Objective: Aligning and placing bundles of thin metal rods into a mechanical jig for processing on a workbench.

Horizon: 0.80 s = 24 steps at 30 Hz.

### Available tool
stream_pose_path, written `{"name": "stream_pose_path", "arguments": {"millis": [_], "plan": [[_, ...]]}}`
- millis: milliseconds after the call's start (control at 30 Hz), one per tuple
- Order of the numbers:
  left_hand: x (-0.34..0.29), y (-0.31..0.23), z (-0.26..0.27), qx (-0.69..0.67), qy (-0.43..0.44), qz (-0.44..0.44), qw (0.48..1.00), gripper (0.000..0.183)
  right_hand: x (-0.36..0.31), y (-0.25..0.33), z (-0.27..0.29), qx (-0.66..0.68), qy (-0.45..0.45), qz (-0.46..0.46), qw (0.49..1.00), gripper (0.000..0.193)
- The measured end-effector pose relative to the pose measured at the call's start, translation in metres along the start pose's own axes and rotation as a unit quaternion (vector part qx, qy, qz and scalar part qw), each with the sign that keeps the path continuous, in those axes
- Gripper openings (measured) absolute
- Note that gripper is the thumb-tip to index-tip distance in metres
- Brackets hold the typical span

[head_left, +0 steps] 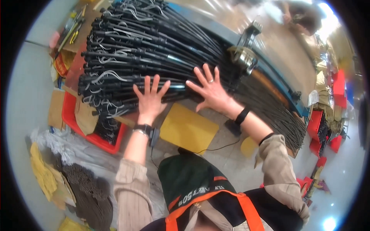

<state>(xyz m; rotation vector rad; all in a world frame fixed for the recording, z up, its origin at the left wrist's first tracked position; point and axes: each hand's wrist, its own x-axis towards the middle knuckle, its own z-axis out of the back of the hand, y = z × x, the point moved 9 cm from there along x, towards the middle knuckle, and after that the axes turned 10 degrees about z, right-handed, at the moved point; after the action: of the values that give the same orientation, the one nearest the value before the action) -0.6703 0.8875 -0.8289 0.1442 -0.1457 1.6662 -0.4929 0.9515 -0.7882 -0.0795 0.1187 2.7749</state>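
Observation:
A wide pile of long thin black rods (150, 57) lies across the bench, with short pale grey wires or loops at the left ends. What the rods belong to I cannot tell. My left hand (150, 100) rests flat on or just above the near rods, fingers spread. To its right is my right hand (212, 90), also spread wide, over the rods near their middle. A ring and a dark wristband show on the right arm. Neither hand holds anything.
A metal clamp-like fixture (244, 54) stands at the bench's right, beside a blue rail (277, 81). Thin bare rods (275, 115) lie nearer. Below the bench are a yellow block-like seat (189, 129) and a red crate (69, 109). Another person (304, 17) is at the far right.

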Motion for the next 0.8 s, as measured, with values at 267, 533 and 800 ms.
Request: {"name": "stream_pose_path", "arguments": {"millis": [267, 533, 800], "plan": [[-0.012, -0.007, -0.011, -0.008, 0.07, 0.035, 0.997, 0.099, -0.018, -0.026, -0.041, -0.042, -0.125, 0.094, 0.987, 0.085], [-0.038, -0.005, -0.008, 0.004, -0.041, 0.015, 0.999, 0.1, -0.025, -0.006, -0.056, -0.066, -0.155, 0.093, 0.981, 0.085], [-0.053, -0.022, -0.009, 0.041, -0.023, -0.003, 0.999, 0.115, -0.042, 0.002, -0.055, -0.075, -0.176, 0.11, 0.975, 0.085]]}}
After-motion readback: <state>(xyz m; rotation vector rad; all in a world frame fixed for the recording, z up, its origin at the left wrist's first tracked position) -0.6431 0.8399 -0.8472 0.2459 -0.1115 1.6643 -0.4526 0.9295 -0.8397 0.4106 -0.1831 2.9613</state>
